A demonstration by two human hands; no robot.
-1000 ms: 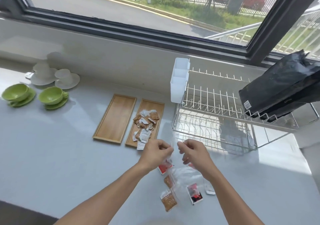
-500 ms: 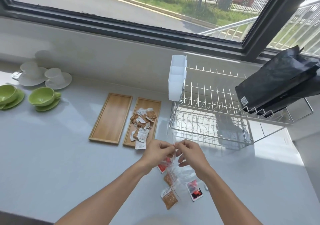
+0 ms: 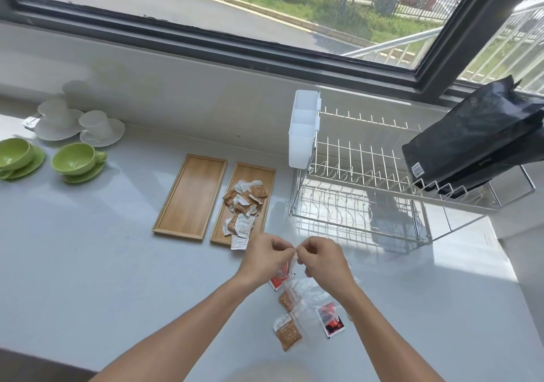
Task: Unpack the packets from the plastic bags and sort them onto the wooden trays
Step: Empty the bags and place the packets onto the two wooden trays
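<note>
Both hands meet above the near middle of the pale bench (image 3: pixel 88 263), fingers curled in. The left hand (image 3: pixel 266 259) and the right hand (image 3: pixel 322 259) each pinch the top edge of a clear plastic bag (image 3: pixel 306 293), their fingertips almost touching; the bag hangs down from them and its lower part lies crumpled on the bench. It is transparent enough that its outline is hard to follow, so I cannot say for sure which packets are inside it.

Under and around the bag lie a few packets: a red packet (image 3: pixel 278 280) just below the left hand, a small brown packet (image 3: pixel 285 299) beneath it, a larger brown packet with a white top (image 3: pixel 288 333) nearest the person, and a red-and-black packet (image 3: pixel 331 321) to its right.

Beyond the hands, two wooden trays sit side by side. The left tray (image 3: pixel 191 196) is bare. The right tray (image 3: pixel 266 181) holds a loose pile of brown and white packets (image 3: pixel 243 205), one white packet overhanging its near edge.

Right of the trays stands a wire dish rack (image 3: pixel 362 196) with a white cutlery holder (image 3: pixel 303 128) on its left end and black bags (image 3: pixel 474 137) leaning on its right end. At the far left are two green cups on saucers (image 3: pixel 76 162) and white cups on saucers (image 3: pixel 97 128).
</note>
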